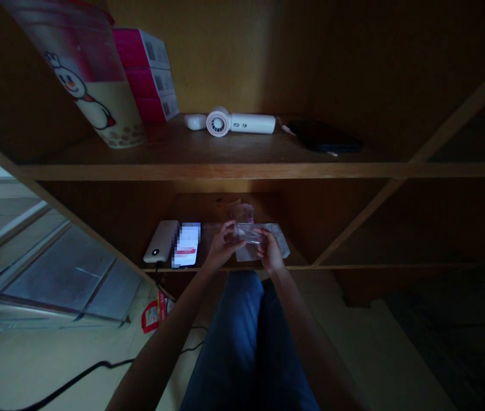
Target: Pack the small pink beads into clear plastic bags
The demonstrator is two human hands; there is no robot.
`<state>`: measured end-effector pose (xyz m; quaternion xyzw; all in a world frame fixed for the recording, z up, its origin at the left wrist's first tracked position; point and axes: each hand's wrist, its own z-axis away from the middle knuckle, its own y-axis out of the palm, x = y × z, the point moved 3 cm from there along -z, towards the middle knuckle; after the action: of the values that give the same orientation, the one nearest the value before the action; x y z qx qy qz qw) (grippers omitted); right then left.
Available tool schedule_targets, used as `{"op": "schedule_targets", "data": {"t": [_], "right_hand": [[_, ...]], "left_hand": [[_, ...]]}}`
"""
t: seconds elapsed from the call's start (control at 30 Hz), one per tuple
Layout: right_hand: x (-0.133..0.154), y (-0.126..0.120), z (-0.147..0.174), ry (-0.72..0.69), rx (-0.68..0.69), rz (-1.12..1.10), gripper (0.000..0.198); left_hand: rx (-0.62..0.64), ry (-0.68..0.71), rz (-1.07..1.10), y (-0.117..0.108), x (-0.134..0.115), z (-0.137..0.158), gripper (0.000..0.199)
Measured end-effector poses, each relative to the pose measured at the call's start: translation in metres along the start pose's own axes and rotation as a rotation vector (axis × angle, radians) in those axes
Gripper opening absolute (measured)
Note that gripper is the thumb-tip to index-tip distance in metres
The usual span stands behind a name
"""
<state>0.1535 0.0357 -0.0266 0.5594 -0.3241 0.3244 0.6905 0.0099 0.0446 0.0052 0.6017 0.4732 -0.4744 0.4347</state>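
Between both hands is a clear plastic piece (247, 233), see-through and roughly box-shaped; its exact kind does not show. My left hand (225, 244) grips its left end, fingers closed on it. At the right end, my right hand (270, 251) has its fingers curled round the plastic. Below it on the lower shelf lies a pale flat sheet or sleeve (282, 240). Just behind sits another crumpled clear wrapper (242, 213). To the left of my left hand are a lit phone (188, 242) and a white power bank (161, 241) with a black cable.
On the upper shelf (242, 170) stand a large bubble tea cup (92, 97) and stacked pink boxes (148, 77). A white handheld fan (242, 123) and a dark flat object (324, 136) lie beside them. A black cable (84, 374) crosses the floor near a red bag (152, 317).
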Motion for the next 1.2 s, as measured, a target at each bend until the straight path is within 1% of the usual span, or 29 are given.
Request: {"op": "schedule_targets", "data": {"t": [0.13,0.2,0.27,0.33,0.43,0.5,0.57,0.63,0.77,0.87,0.93,1.0,1.1,1.2], "right_hand": [[-0.005,0.008,-0.004,0.034,-0.077,0.003,0.030],[-0.008,0.014,-0.008,0.050,-0.066,-0.027,0.030],[-0.011,0.020,-0.011,0.079,0.004,-0.100,0.029],[-0.014,0.026,-0.013,0.127,0.108,-0.213,0.028],[-0.015,0.031,-0.013,0.183,0.237,-0.389,0.024],[-0.014,0.032,-0.013,0.198,0.279,-0.471,0.021],[-0.014,0.031,-0.011,0.223,0.289,-0.531,0.019],[-0.014,0.030,-0.010,0.258,0.283,-0.584,0.022],[-0.014,0.028,-0.008,0.283,0.250,-0.671,0.028],[-0.017,0.026,-0.009,0.307,0.242,-0.684,0.029],[-0.019,0.024,-0.011,0.319,0.240,-0.652,0.028],[-0.019,0.021,-0.012,0.313,0.235,-0.627,0.027],[-0.019,0.018,-0.014,0.296,0.260,-0.613,0.026],[-0.020,0.018,-0.015,0.301,0.301,-0.574,0.028]], "left_hand": [[-0.031,0.009,-0.006,-0.006,-0.002,0.000,0.060],[-0.041,0.032,-0.034,-0.009,-0.004,0.001,0.064],[-0.035,0.050,-0.058,-0.011,-0.006,0.003,0.071],[-0.026,0.068,-0.078,-0.010,-0.010,0.006,0.076],[-0.005,0.106,-0.096,-0.006,-0.018,0.011,0.075],[-0.003,0.133,-0.105,-0.003,-0.023,0.014,0.072],[-0.024,0.168,-0.128,-0.001,-0.029,0.017,0.069],[-0.061,0.224,-0.198,0.000,-0.036,0.021,0.061],[-0.116,0.340,-0.485,0.003,-0.051,0.027,0.039],[-0.097,0.400,-0.674,0.007,-0.057,0.029,0.027],[-0.048,0.423,-0.737,0.009,-0.055,0.029,0.025],[-0.024,0.423,-0.746,0.011,-0.049,0.030,0.030],[-0.049,0.389,-0.694,0.010,-0.036,0.032,0.037],[-0.035,0.363,-0.665,0.011,-0.027,0.033,0.036]]}}
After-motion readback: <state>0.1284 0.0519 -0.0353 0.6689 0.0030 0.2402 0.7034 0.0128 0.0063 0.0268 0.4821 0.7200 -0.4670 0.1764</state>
